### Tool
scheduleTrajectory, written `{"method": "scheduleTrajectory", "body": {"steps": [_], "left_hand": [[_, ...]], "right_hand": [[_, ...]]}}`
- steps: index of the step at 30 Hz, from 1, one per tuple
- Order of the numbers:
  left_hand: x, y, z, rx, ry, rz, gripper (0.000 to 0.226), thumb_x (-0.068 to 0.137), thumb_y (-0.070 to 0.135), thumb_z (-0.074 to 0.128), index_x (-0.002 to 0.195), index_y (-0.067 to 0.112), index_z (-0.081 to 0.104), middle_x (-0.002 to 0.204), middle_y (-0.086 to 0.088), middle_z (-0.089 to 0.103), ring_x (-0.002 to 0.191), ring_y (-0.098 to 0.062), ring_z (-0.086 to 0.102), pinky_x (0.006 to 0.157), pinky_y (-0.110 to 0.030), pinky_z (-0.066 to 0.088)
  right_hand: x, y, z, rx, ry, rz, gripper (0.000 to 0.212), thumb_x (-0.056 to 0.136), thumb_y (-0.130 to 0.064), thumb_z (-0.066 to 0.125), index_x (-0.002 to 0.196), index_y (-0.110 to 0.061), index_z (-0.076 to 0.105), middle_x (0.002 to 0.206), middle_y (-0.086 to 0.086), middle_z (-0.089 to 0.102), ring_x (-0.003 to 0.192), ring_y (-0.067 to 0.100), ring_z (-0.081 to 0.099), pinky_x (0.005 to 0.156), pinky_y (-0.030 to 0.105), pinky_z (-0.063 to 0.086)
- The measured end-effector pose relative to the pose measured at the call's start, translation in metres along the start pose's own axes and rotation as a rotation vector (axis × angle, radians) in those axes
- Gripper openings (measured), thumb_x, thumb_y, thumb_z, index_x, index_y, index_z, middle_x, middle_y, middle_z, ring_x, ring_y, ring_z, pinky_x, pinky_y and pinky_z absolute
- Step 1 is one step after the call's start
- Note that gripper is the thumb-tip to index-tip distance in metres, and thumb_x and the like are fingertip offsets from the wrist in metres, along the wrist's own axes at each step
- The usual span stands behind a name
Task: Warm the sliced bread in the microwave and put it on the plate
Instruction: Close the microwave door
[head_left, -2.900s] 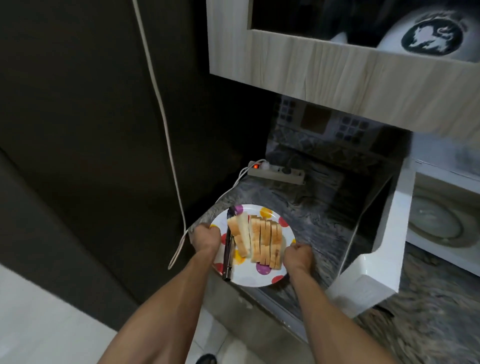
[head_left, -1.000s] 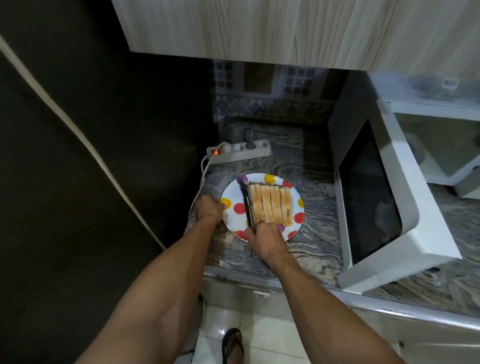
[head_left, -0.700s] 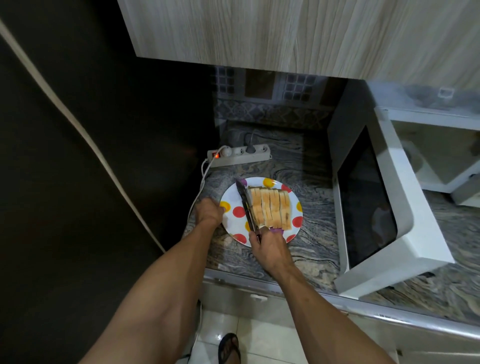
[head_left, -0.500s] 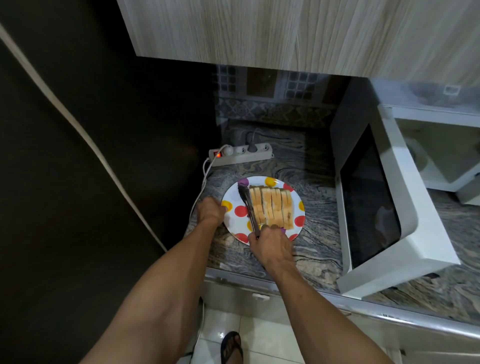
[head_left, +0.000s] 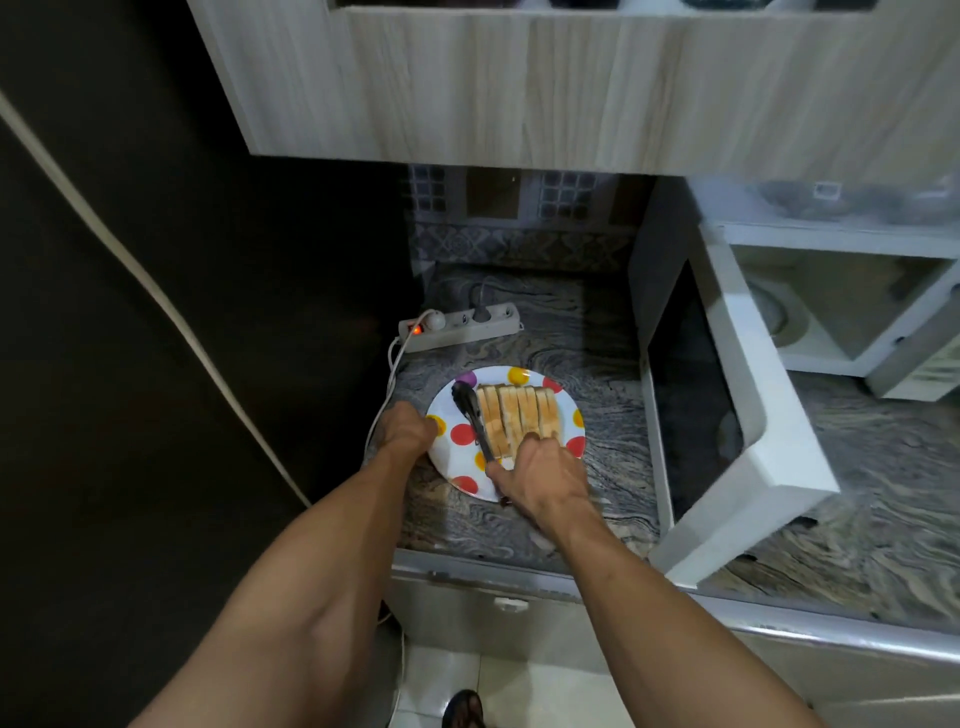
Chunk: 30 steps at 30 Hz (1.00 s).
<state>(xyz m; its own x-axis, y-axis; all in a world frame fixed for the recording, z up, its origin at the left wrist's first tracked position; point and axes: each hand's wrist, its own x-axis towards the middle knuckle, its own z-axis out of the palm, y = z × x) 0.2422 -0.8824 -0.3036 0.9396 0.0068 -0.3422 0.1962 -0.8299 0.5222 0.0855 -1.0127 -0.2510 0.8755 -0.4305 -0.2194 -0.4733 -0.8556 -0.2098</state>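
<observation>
Dim kitchen corner, marbled grey countertop (head_left: 597, 322) under pale wood-grain cabinets (head_left: 519, 83). At centre, right hand (head_left: 540, 475) closed around the handle end of dark tongs (head_left: 475, 421), arms of the tongs reaching across the left part of the plate beside the bread. Left hand (head_left: 405, 431) curled on the rim of the polka-dot plate (head_left: 457, 457), steadying it; whether the fingers wrap under the rim, not visible. Sliced bread (head_left: 519, 418) in a tight upright row on the plate, leaning together, toasted-looking at the edges. Likely light, soft and easily crushed or crumbled, so best taken by the broad faces with a gentle pinch, or the whole plate carried by its rim. Just right of the plate, the microwave (head_left: 841, 312) with its door (head_left: 727, 415) swung wide, cavity empty apart from the turntable. Behind the plate, a power strip (head_left: 462, 325) with a red light on. Compared with half a second ago, little changed: same grip on tongs and rim, bread in the same row, door at the same angle. Nearly three seconds ago, both hands on the plate's rim and the tongs lying loose on it.
</observation>
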Motion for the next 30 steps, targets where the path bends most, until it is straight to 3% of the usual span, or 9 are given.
{"method": "scheduleTrajectory", "body": {"steps": [3,6,9,12,15,18,21,25,30], "left_hand": [[-0.02,0.016,-0.012,0.156,0.054,0.083,0.047,0.085,0.029,0.069,0.124,0.005,0.06,0.128,-0.02,0.059,0.115,-0.037,0.059,0.092,-0.041,0.053],[-0.052,0.049,-0.024,0.345,0.112,0.336,0.04,0.089,0.026,0.063,0.122,0.004,0.06,0.125,-0.021,0.061,0.112,-0.037,0.061,0.089,-0.04,0.052],[-0.082,0.089,-0.032,0.457,0.136,0.623,0.063,0.09,0.022,0.063,0.146,0.009,0.037,0.143,-0.023,0.044,0.121,-0.039,0.053,0.092,-0.04,0.048],[-0.113,0.132,-0.035,0.564,0.183,0.886,0.091,0.087,0.017,0.065,0.157,0.017,0.007,0.162,-0.016,0.013,0.141,-0.035,0.031,0.111,-0.041,0.036],[-0.158,0.178,-0.034,0.606,0.233,1.153,0.1,0.084,0.009,0.066,0.158,0.022,0.0,0.165,-0.008,0.001,0.15,-0.027,0.014,0.122,-0.044,0.016],[-0.2,0.216,-0.027,0.659,0.25,1.361,0.1,0.084,0.003,0.063,0.157,0.025,-0.002,0.165,-0.002,-0.001,0.151,-0.021,0.007,0.123,-0.043,0.007],[-0.227,0.246,-0.014,0.821,0.147,1.437,0.089,0.089,0.003,0.058,0.158,0.024,0.005,0.165,-0.001,0.002,0.151,-0.02,0.006,0.122,-0.043,0.007],[-0.245,0.263,0.013,0.845,-0.022,1.337,0.067,0.099,0.027,0.052,0.156,0.019,0.019,0.164,-0.001,0.016,0.147,-0.024,0.027,0.119,-0.036,0.025],[-0.262,0.284,0.043,0.837,0.07,1.302,0.057,0.1,0.036,0.048,0.149,0.014,0.031,0.158,-0.008,0.032,0.138,-0.031,0.041,0.113,-0.044,0.033]], "right_hand": [[-0.009,0.015,-0.036,-0.013,0.072,-0.009,0.056,0.093,-0.06,0.051,0.115,-0.01,0.061,0.111,0.01,0.065,0.102,0.029,0.064,0.083,0.035,0.049],[-0.026,0.036,-0.073,-0.08,0.218,-0.031,0.057,0.093,-0.055,0.053,0.125,-0.009,0.056,0.122,0.013,0.06,0.113,0.031,0.059,0.087,0.038,0.049],[-0.047,0.057,-0.097,-0.215,0.443,-0.102,0.057,0.091,-0.05,0.056,0.128,-0.008,0.053,0.126,0.015,0.051,0.117,0.032,0.048,0.09,0.042,0.044],[-0.074,0.072,-0.118,-0.342,0.561,-0.147,0.061,0.089,-0.044,0.059,0.136,-0.007,0.047,0.141,0.019,0.043,0.131,0.036,0.037,0.109,0.046,0.031],[-0.1,0.087,-0.126,-0.457,0.608,-0.12,0.068,0.095,-0.031,0.053,0.151,-0.001,0.029,0.158,0.024,0.022,0.148,0.041,0.012,0.121,0.052,0.009],[-0.119,0.106,-0.12,-0.451,0.619,-0.008,0.069,0.101,-0.028,0.039,0.155,0.004,0.01,0.161,0.029,0.002,0.15,0.043,-0.004,0.122,0.053,-0.001],[-0.134,0.131,-0.112,-0.38,0.566,0.113,0.066,0.104,-0.026,0.031,0.154,0.007,0.002,0.16,0.031,0.0,0.149,0.044,0.0,0.122,0.052,0.005],[-0.145,0.169,-0.111,-0.206,0.525,0.124,0.064,0.103,-0.022,0.036,0.153,0.007,0.008,0.158,0.029,0.017,0.145,0.042,0.021,0.116,0.048,0.029],[-0.142,0.216,-0.123,-0.149,0.521,0.11,0.059,0.104,-0.021,0.037,0.152,0.006,0.016,0.158,0.025,0.021,0.147,0.038,0.019,0.12,0.048,0.021]]}}
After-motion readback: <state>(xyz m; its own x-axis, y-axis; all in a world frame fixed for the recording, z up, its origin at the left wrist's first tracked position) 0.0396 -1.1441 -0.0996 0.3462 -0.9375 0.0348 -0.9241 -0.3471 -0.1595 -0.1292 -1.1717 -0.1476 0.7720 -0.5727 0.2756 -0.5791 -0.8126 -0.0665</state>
